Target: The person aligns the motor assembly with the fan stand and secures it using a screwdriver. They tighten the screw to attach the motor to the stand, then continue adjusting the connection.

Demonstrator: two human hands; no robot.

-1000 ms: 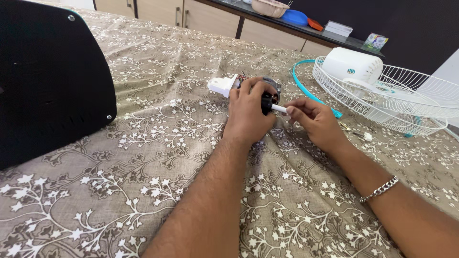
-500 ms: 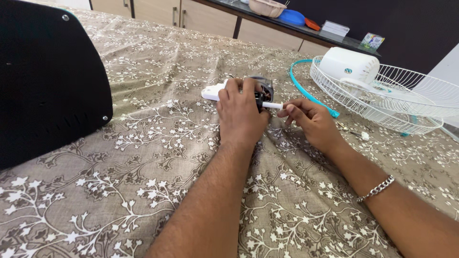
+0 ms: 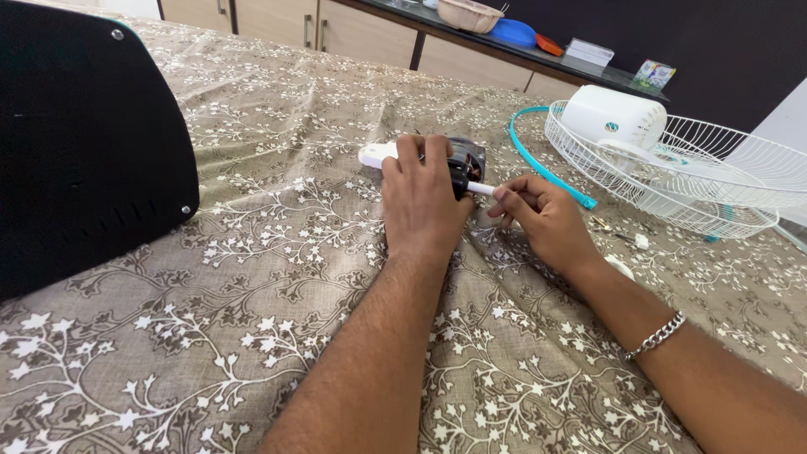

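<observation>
Head view: your left hand (image 3: 424,202) wrapped over a dark motor unit (image 3: 464,161) with white plastic end, on the floral-patterned cloth of the bench (image 3: 252,277), your right hand (image 3: 542,217) pinching its slim white shaft (image 3: 480,188), white wire fan grille (image 3: 714,181) near.

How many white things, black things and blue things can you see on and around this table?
White: 3 - fan housing, wire fan guard, white part of the motor under the left hand
Black: 2 - big panel, motor
Blue: 2 - ring, dish
Total: 7
</observation>
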